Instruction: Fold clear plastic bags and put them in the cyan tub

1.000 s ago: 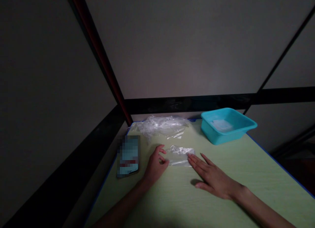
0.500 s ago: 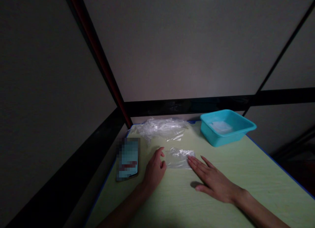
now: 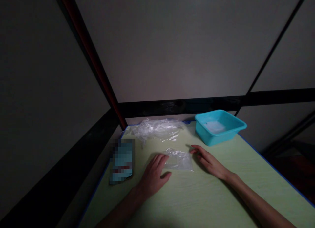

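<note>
A small clear plastic bag (image 3: 180,161) lies flat on the light green table, its far edge crumpled and shiny. My left hand (image 3: 155,174) is at the bag's left side, thumb apart from the fingers, with the fingertips over its left edge. Whether they press on the plastic I cannot tell. My right hand (image 3: 208,160) hovers close to the bag's upper right corner, fingers slightly bent and apart, holding nothing.
Crumpled clear plastic (image 3: 157,129) is heaped along the back of the table (image 3: 187,198). At the back right stands a turquoise basin (image 3: 214,141) with whitish, flat material (image 3: 214,126) inside. A phone-like item (image 3: 122,162), its surface blurred out, lies at the left edge. Panelled walls rise behind and left.
My right hand has lifted off the bag's right side and moved up, its fingers now bent. My left hand has turned flatter, its fingers reaching over the bag's left edge. The view has shifted slightly.
</note>
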